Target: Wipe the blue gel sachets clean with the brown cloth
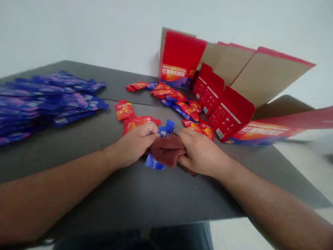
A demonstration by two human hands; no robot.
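Observation:
Near the middle of the dark table, a brown cloth point(168, 150) is bunched in my right hand point(201, 151), whose fingers are wrapped round it. The cloth lies over a blue sachet point(155, 162); the sachet's blue top with white print shows above it and its lower end below. My left hand point(135, 143) is closed in a pinch at the left edge of the sachet and cloth. Just beyond my left hand lie several red sachets point(125, 110).
A large pile of blue sachets point(52, 99) covers the left of the table point(145, 201). Behind my hands are mixed red and blue sachets point(166, 92). Open red boxes point(182, 57) stand at the back right, flaps raised, against a pale wall.

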